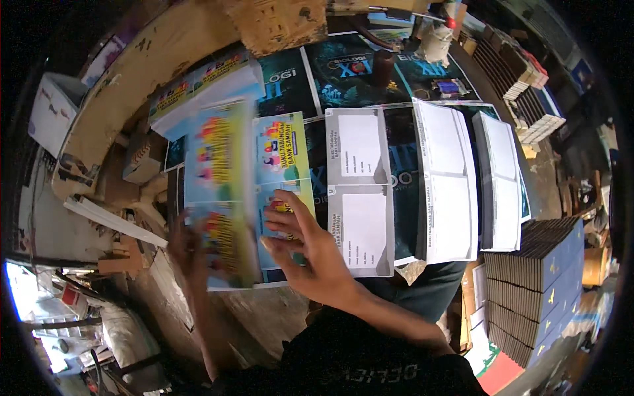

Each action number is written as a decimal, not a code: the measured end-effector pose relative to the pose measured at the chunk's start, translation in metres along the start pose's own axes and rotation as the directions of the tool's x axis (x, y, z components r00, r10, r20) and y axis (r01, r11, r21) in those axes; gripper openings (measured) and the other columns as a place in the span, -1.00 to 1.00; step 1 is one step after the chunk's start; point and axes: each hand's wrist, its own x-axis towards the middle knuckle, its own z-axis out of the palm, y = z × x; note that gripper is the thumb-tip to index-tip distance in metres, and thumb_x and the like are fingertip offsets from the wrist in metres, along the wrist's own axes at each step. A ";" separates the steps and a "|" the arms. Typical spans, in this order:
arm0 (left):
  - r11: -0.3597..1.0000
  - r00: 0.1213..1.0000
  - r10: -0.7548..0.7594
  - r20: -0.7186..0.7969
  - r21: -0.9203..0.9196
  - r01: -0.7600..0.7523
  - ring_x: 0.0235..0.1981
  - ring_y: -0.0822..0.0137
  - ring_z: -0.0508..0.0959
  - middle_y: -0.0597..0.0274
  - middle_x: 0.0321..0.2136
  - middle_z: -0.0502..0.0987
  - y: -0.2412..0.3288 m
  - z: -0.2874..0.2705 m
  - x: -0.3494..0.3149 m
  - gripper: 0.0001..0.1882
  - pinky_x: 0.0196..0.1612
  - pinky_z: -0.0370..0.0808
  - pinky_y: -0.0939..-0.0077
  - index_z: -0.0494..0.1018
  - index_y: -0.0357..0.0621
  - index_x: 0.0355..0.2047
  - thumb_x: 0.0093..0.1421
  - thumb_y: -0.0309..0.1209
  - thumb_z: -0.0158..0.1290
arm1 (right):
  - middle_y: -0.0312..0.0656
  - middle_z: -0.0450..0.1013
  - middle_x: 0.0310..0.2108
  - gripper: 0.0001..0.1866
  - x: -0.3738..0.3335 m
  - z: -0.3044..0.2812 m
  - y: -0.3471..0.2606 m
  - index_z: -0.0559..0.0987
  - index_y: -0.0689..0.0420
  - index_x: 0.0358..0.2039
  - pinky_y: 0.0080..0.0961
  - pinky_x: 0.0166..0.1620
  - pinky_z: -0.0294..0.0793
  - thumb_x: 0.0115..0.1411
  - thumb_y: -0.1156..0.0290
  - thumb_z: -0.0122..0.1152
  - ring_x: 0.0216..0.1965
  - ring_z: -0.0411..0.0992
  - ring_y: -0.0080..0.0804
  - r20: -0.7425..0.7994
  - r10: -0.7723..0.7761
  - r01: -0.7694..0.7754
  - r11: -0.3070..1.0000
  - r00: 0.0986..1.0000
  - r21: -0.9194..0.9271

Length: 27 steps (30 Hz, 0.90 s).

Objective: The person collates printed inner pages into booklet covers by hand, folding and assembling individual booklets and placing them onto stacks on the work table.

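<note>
My left hand [187, 254], blurred by motion, grips the left edge of a blue and yellow printed cover sheet [220, 158]. That sheet is blurred too and seems raised above the table. My right hand [307, 247] has its fingers apart and bent. Its fingertips are at a similar blue and yellow cover sheet [281, 148] lying beside the first. To the right of this hand lies a grey and white printed sheet [360, 155]. Whether the raised piece is one sheet or several cannot be made out.
Farther right are two stacks of white printed pages [450, 148] [500, 178]. A thick pile of cover sheets [205, 86] stands at the back left. Dark blue printed posters [350, 69] cover the table. Blue bound books [541, 290] are stacked at the lower right. A brown cylinder [382, 68] stands at the back.
</note>
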 end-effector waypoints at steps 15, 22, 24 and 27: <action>0.704 0.831 0.552 -0.068 0.573 -0.420 0.25 -0.08 0.25 -0.09 0.19 0.33 0.025 0.044 0.018 -0.50 0.24 0.25 -0.04 0.34 -0.22 0.18 0.34 -0.18 0.02 | 0.21 0.43 -0.03 -0.21 -0.097 -0.306 -0.070 0.38 0.28 0.15 0.02 0.07 0.31 0.06 -0.01 0.40 0.05 0.37 0.10 -0.569 -0.550 -0.569 0.196 0.611 -0.799; 0.675 0.537 0.726 0.430 -0.293 -0.677 0.20 -0.04 0.39 -0.11 0.11 0.43 0.223 0.190 -0.072 -0.58 0.23 0.35 0.13 0.43 -0.24 0.05 0.17 -0.47 0.16 | 0.02 0.48 -0.01 -0.53 -0.167 -0.367 -0.054 0.63 0.14 -0.08 -0.13 -0.02 0.39 0.05 0.15 0.43 -0.02 0.42 -0.04 -0.548 -0.625 -0.616 0.133 0.555 -0.776; 0.603 0.406 0.768 0.495 -0.344 -0.720 0.21 -0.14 0.36 -0.20 0.13 0.40 0.244 0.215 -0.097 -0.53 0.24 0.31 0.06 0.42 -0.28 0.06 0.15 -0.42 0.21 | -0.02 0.51 -0.11 -0.60 -0.161 -0.354 -0.059 0.64 0.16 -0.14 -0.24 -0.11 0.42 0.04 0.23 0.44 -0.12 0.45 -0.12 -0.572 -0.636 -0.571 0.241 0.518 -0.785; 0.644 0.383 0.703 0.599 -0.309 -0.700 0.24 -0.33 0.27 -0.39 0.21 0.26 0.260 0.239 -0.134 -0.40 0.26 0.24 -0.03 0.36 -0.41 0.11 0.13 -0.35 0.25 | -0.16 0.54 -0.41 -0.73 -0.161 -0.333 -0.081 0.64 0.23 -0.30 -0.53 -0.36 0.41 0.02 0.37 0.46 -0.41 0.45 -0.41 -0.734 -0.533 -0.527 0.515 0.421 -0.676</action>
